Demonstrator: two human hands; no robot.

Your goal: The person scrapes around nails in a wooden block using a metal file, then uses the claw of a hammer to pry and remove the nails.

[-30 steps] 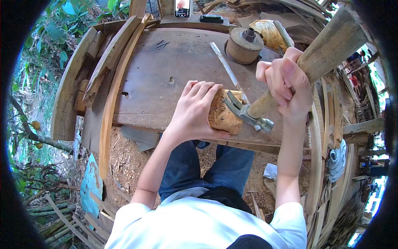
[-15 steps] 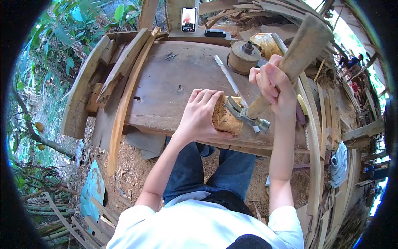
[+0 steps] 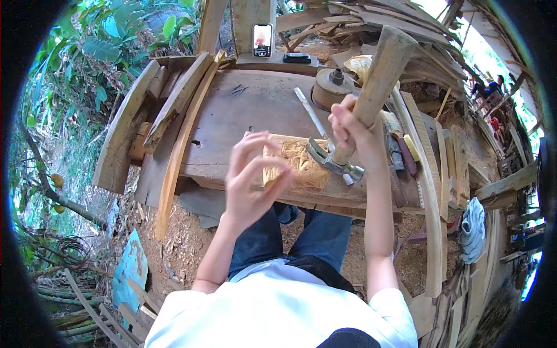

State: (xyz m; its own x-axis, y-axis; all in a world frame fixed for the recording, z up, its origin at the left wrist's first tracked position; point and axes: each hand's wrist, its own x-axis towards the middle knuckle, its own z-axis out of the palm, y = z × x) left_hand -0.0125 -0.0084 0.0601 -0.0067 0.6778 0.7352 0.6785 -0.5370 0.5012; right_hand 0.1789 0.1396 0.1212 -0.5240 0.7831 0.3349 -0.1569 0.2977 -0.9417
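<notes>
A yellowish wooden block [image 3: 301, 165] with marks cut in its top lies near the front edge of the brown wooden bench [image 3: 223, 124]. My left hand [image 3: 252, 180] is raised at the block's left side, blurred, with fingers apart and curved and nothing between them. In my right hand [image 3: 351, 124] is the wooden handle of a claw hammer [image 3: 380, 75]. The hammer's metal head points down by the block's right end. Behind the hammer head, a pale stick [image 3: 311, 113] lies on the bench.
A phone [image 3: 262, 40] stands upright at the back beside a small black object [image 3: 296, 58]. A round container [image 3: 332, 87] is at the back right. Long curved boards [image 3: 188, 139] line the left side, and tools [image 3: 408, 155] lie on the right.
My left hand has let go of the block and moved left, uncovering its top. The hammer's handle stands more upright in my right hand. The view has shifted slightly.
</notes>
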